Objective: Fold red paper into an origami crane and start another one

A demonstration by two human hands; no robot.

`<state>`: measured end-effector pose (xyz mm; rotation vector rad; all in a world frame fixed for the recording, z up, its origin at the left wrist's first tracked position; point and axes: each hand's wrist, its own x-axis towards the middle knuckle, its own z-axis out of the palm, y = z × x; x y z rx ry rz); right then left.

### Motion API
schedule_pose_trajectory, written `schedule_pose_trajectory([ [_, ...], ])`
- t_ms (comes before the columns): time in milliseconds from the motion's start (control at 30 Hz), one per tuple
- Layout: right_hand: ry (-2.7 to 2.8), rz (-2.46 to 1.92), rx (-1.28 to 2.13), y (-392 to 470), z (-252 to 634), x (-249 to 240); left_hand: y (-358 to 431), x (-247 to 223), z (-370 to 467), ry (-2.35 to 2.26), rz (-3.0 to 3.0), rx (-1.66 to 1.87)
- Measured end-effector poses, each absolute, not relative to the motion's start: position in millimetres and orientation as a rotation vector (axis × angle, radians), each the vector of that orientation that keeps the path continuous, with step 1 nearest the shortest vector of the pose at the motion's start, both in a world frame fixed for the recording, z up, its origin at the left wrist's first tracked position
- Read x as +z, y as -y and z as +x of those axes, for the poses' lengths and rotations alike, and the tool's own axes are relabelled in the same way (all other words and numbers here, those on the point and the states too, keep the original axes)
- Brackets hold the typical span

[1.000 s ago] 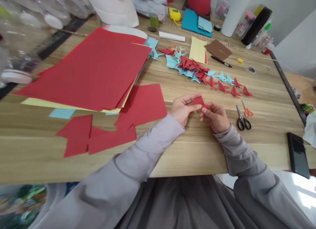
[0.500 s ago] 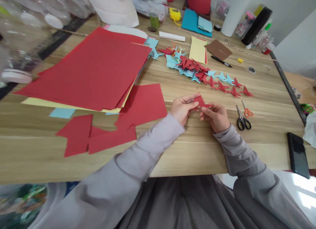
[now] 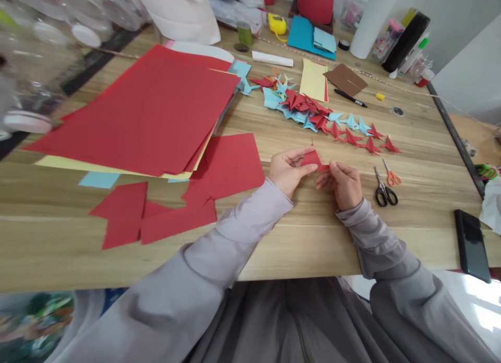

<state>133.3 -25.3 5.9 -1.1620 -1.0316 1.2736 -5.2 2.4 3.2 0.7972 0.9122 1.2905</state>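
Observation:
A small folded piece of red paper [image 3: 312, 159] is held above the wooden table between both hands. My left hand [image 3: 288, 169] pinches its left side, thumb across the front and fingers behind. At its right corner, my right hand [image 3: 343, 183] grips the paper between thumb and index finger, the other fingers curled below. Beyond the hands lie rows of folded red paper cranes [image 3: 352, 137] and blue paper cranes [image 3: 352, 122], partly heaped together. Black-handled scissors [image 3: 385, 192] and small orange-handled scissors [image 3: 392, 177] rest to the right of my right hand.
A large stack of red sheets [image 3: 148, 107] covers the left side, with cut red pieces [image 3: 178, 222] before it. A phone [image 3: 472, 243] lies at the right edge. A black pen [image 3: 350, 97], yellow paper [image 3: 313, 79], a tape measure [image 3: 277, 24] and a white bottle [image 3: 373, 21] are farther back.
My right thumb and index finger have shifted slightly right and up to the paper's right corner. The left thumb has moved down a little, and more of the red paper's face shows.

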Motion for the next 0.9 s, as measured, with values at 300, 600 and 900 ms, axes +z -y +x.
schedule_pose_trajectory([
  [300, 0.865, -1.199, 1.269, 17.7, 140.7, 9.0, -3.6, 2.5, -6.6, -0.92, 0.794, 1.279],
  [600, 1.031, -1.224, 1.21, 22.4, 136.2, 9.1, -0.6, 5.9, -4.0, -0.872, 0.768, 1.249],
  [900, 0.955, -1.198, 1.323, 21.8, 134.5, 8.8, -1.8, 7.0, -4.9, -0.899, 0.766, 1.265],
])
